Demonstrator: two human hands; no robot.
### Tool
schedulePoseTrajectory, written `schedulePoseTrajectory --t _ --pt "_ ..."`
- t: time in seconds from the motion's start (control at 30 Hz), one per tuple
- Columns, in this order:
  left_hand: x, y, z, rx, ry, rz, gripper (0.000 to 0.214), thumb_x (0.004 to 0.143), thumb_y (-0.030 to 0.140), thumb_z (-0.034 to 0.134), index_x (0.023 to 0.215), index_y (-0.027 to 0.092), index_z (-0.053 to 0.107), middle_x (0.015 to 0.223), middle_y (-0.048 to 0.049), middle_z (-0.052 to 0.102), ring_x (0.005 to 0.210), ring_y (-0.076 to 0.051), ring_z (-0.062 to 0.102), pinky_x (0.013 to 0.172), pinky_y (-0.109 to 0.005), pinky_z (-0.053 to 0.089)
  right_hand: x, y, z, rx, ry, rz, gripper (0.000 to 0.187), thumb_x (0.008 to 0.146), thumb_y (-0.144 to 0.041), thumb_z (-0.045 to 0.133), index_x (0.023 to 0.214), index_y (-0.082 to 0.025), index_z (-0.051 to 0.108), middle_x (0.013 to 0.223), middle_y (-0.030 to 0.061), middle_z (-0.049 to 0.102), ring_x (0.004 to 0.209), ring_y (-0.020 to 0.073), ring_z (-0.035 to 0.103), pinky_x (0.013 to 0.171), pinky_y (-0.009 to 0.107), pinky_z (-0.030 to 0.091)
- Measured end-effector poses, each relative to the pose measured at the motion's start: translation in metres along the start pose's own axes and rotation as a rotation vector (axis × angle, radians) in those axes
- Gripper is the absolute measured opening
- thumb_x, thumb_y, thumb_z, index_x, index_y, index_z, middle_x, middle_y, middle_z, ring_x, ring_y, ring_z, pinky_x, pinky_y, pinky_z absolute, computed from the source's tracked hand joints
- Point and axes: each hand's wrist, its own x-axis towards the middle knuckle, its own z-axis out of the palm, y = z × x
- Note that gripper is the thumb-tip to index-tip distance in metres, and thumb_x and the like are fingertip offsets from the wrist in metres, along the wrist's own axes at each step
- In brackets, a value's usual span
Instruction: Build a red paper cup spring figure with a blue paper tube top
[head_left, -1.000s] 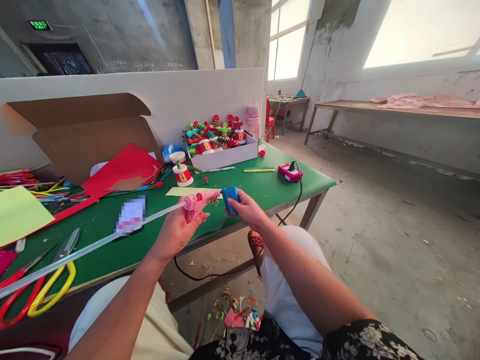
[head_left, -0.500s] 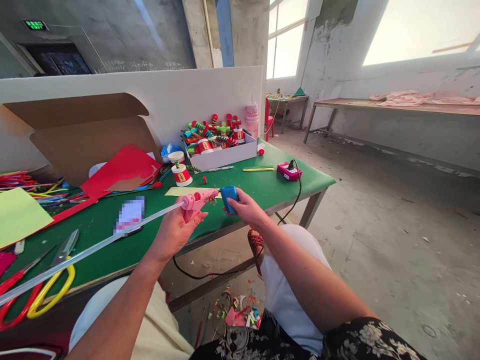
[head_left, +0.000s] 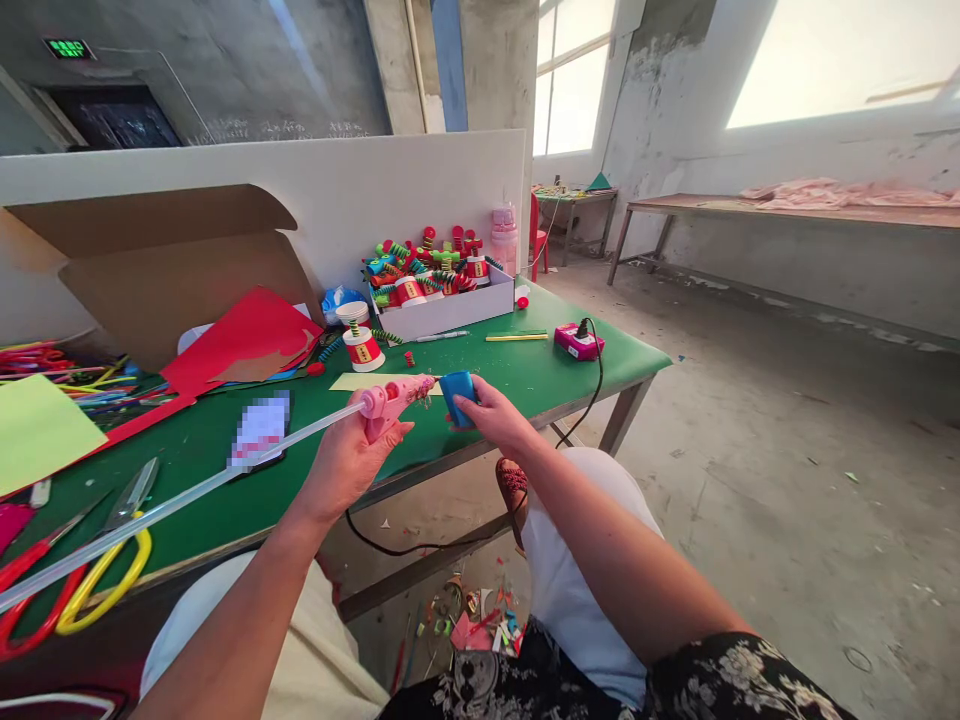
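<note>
One long translucent glue stick (head_left: 180, 502) jutted from pink plastic glue gun (head_left: 384, 404), gripped in left hand (head_left: 346, 462); right hand (head_left: 496, 415) pinched smooth blue piece (head_left: 454, 388) beside nozzle (head_left: 432, 382). Red-banded cup (head_left: 363, 351): lettering illegible.

A green counter (head_left: 630, 357) spans the frame from the left edge to right of centre. Near the middle it bears a white box (head_left: 446, 318), a red-and-white cup (head_left: 364, 352) and thin sticks (head_left: 517, 338), with a magenta power block (head_left: 576, 344) farther right. A phone (head_left: 259, 432) and red- and yellow-handled scissors (head_left: 132, 492) lie lower left.
</note>
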Motion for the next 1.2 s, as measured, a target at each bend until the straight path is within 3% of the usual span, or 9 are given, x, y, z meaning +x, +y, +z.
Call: schedulePoseTrajectory --t 0.43,0.93,1.2 --pt "0.001 -0.012 0.006 0.006 -0.035 0.053 0.046 0.082 0.051 0.057 0.112 0.018 0.062 0.101 -0.0078 0.068 0.087 -0.023 0.066 0.075 -0.033 0.054 0.000 0.000 -0.001 0.004 -0.007 -0.021 0.016 0.082 -0.023 0.061 0.097 -0.022 0.055 0.078 -0.0032 0.057 0.072 0.0126 0.062 0.063 0.027 0.057" --pt "0.000 -0.004 0.004 0.006 -0.032 0.017 0.044 0.079 0.052 0.057 0.107 0.018 0.060 0.091 -0.0074 0.069 0.087 -0.025 0.066 0.070 -0.032 0.053 -0.001 -0.003 -0.002 0.034 0.005 -0.010 0.020 0.081 -0.023 0.064 0.099 -0.022 0.056 0.079 -0.0034 0.058 0.070 0.0117 0.062 0.061 0.024 0.058" --pt "-0.003 -0.009 0.008 0.093 -0.049 0.017 0.040 0.081 0.052 0.057 0.098 0.017 0.063 0.090 -0.0075 0.068 0.077 -0.022 0.065 0.069 -0.030 0.051 0.000 -0.002 -0.005 0.051 0.001 -0.031 0.020 0.081 -0.026 0.065 0.098 -0.022 0.056 0.086 -0.0017 0.060 0.070 0.0114 0.064 0.063 0.025 0.058"
